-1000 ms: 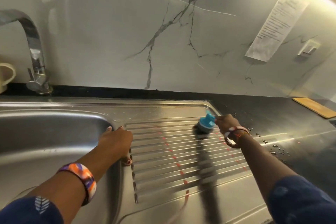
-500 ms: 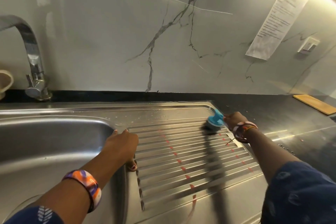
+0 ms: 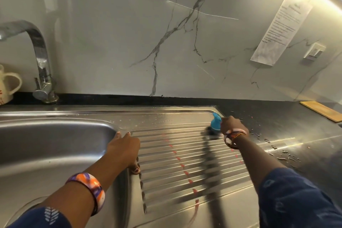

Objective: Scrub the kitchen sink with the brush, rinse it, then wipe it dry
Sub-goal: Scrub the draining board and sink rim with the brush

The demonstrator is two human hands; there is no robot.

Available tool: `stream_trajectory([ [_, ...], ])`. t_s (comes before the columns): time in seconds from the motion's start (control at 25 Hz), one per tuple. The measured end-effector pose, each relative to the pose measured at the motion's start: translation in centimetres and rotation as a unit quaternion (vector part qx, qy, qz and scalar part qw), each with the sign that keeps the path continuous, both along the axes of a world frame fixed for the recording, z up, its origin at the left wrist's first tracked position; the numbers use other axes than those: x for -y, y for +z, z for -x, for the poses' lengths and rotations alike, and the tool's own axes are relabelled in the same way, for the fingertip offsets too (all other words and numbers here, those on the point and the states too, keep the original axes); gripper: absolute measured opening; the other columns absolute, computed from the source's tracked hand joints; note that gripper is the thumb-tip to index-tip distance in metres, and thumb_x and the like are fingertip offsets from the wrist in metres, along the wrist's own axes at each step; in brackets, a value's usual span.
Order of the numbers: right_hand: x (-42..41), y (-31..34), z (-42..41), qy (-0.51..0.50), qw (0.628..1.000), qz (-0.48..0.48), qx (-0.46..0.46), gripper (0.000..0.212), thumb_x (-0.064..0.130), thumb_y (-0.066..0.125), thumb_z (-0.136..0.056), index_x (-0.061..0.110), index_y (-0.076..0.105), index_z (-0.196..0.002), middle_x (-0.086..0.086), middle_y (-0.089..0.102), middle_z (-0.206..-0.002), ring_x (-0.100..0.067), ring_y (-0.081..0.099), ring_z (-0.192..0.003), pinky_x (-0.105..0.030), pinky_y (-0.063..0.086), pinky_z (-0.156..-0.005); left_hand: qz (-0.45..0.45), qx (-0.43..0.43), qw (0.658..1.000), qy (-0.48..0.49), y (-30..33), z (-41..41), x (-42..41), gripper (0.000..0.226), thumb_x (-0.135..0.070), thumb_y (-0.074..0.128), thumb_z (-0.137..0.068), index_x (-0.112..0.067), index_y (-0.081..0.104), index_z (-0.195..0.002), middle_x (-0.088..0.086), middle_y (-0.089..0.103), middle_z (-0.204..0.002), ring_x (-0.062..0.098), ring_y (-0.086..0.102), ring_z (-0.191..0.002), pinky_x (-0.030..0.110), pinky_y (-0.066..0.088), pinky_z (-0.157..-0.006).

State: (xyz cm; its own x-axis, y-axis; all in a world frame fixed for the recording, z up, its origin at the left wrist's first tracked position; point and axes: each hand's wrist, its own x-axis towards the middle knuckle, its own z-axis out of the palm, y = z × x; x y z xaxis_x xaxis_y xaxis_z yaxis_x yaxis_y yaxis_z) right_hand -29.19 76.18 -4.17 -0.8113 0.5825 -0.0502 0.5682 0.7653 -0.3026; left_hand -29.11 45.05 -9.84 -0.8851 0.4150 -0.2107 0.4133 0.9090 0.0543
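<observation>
A stainless steel sink fills the left, with a ribbed drainboard to its right. My right hand grips a blue-handled brush whose dark bristles press on the far right end of the ridges. My left hand rests flat on the rim between basin and drainboard, fingers straight, thumb down on the ridged side. Faint red marks run diagonally across the ribs.
A chrome tap stands at the back left, with a cream mug beside it. The black counter on the right is wet with droplets. A wooden board lies far right. A paper sheet hangs on the marble wall.
My right hand with the brush shifted along the far right end of the drainboard, towards its corner. My left hand stayed on the rim.
</observation>
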Motion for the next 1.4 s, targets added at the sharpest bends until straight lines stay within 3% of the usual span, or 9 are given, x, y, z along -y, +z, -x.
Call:
stream_trajectory([
  [0.12, 3.6, -0.2, -0.1, 0.069, 0.997, -0.026, 0.004, 0.034, 0.02, 0.043, -0.098, 0.003, 0.057, -0.124, -0.015, 0.062, -0.114, -0.026, 0.06, -0.102, -0.031, 0.046, -0.086, -0.023, 0.007, 1.0, 0.008, -0.4, 0.1, 0.4, 0.038, -0.041, 0.067, -0.082, -0.015, 0.059, -0.108, 0.004, 0.057, -0.126, 0.017, 0.05, -0.121, 0.039, 0.014, -0.117],
  [0.28, 13.4, -1.8, -1.4, 0.246, 0.953, 0.17, -0.044, 0.032, 0.021, 0.046, -0.098, 0.011, 0.061, -0.124, -0.004, 0.057, -0.08, -0.006, 0.044, -0.057, -0.017, 0.034, -0.053, -0.028, 0.012, 1.0, 0.001, -0.4, 0.0, 0.7, 0.041, -0.045, 0.066, -0.082, -0.016, 0.058, -0.109, 0.002, 0.06, -0.121, 0.017, 0.043, -0.128, 0.042, 0.01, -0.118],
  [0.36, 13.5, -2.4, -1.5, 0.271, 0.954, 0.122, -0.041, 0.034, 0.023, 0.044, -0.099, 0.015, 0.057, -0.129, -0.007, 0.063, -0.091, -0.009, 0.051, -0.063, -0.018, 0.038, -0.058, -0.021, 0.008, 1.0, -0.009, -0.7, -0.4, 1.0, 0.044, -0.048, 0.061, -0.084, -0.016, 0.058, -0.113, 0.001, 0.055, -0.129, 0.017, 0.038, -0.134, 0.044, 0.007, -0.118],
  [0.48, 6.7, -1.6, -1.1, 0.155, 0.987, 0.005, -0.028, 0.034, 0.022, 0.043, -0.099, 0.007, 0.06, -0.124, -0.016, 0.065, -0.112, -0.027, 0.062, -0.097, -0.026, 0.042, -0.079, -0.015, -0.019, 1.0, -0.014, -0.8, -1.0, 1.6, 0.047, -0.05, 0.056, -0.087, -0.015, 0.057, -0.119, 0.001, 0.045, -0.141, 0.018, 0.035, -0.136, 0.046, 0.003, -0.118],
  [0.6, 0.7, -0.3, -1.5, -0.006, 1.0, -0.019, 0.01, 0.034, 0.02, 0.044, -0.098, -0.001, 0.059, -0.12, -0.019, 0.063, -0.113, -0.026, 0.057, -0.091, -0.031, 0.043, -0.081, -0.017, -0.021, 1.0, -0.012, -0.9, -1.0, 1.6, 0.046, -0.05, 0.056, -0.087, -0.015, 0.058, -0.117, 0.001, 0.046, -0.141, 0.018, 0.035, -0.136, 0.047, 0.0, -0.118],
  [0.92, 15.8, -3.5, -1.7, 0.248, 0.963, 0.073, -0.076, 0.036, 0.024, 0.043, -0.098, 0.017, 0.057, -0.13, -0.011, 0.064, -0.122, -0.026, 0.06, -0.11, -0.028, 0.045, -0.089, -0.062, 0.008, 0.998, 0.018, -0.6, -0.1, 1.3, 0.033, -0.047, 0.069, -0.079, -0.02, 0.059, -0.095, -0.001, 0.064, -0.108, 0.017, 0.055, -0.113, 0.041, 0.015, -0.119],
  [1.04, 13.1, -3.1, -2.1, 0.22, 0.972, 0.024, -0.082, 0.034, 0.024, 0.042, -0.098, 0.015, 0.058, -0.127, -0.012, 0.065, -0.116, -0.029, 0.061, -0.108, -0.032, 0.046, -0.089, -0.087, 0.02, 0.996, 0.025, -0.5, -0.8, 1.5, 0.036, -0.044, 0.07, -0.079, -0.025, 0.04, -0.071, -0.002, 0.058, -0.098, 0.02, 0.054, -0.109, 0.035, 0.034, -0.108],
  [1.24, 2.3, -0.4, -2.9, -0.026, 0.999, 0.002, -0.033, 0.032, 0.015, 0.044, -0.097, -0.002, 0.058, -0.121, -0.022, 0.06, -0.12, -0.035, 0.057, -0.111, -0.037, 0.044, -0.092, -0.09, 0.027, 0.995, 0.015, -0.7, -0.8, 1.8, 0.038, -0.041, 0.068, -0.081, -0.026, 0.038, -0.063, 0.001, 0.061, -0.113, 0.019, 0.054, -0.112, 0.034, 0.029, -0.112],
  [1.4, 7.8, -1.4, -1.1, 0.081, 0.994, 0.069, -0.033, 0.032, 0.018, 0.048, -0.096, -0.001, 0.061, -0.118, -0.018, 0.065, -0.109, -0.024, 0.058, -0.087, -0.03, 0.043, -0.072, -0.084, 0.03, 0.996, 0.007, -1.5, 0.1, 1.6, 0.039, -0.045, 0.071, -0.077, -0.024, 0.042, -0.063, 0.001, 0.062, -0.111, 0.021, 0.053, -0.109, 0.032, 0.036, -0.105],
])
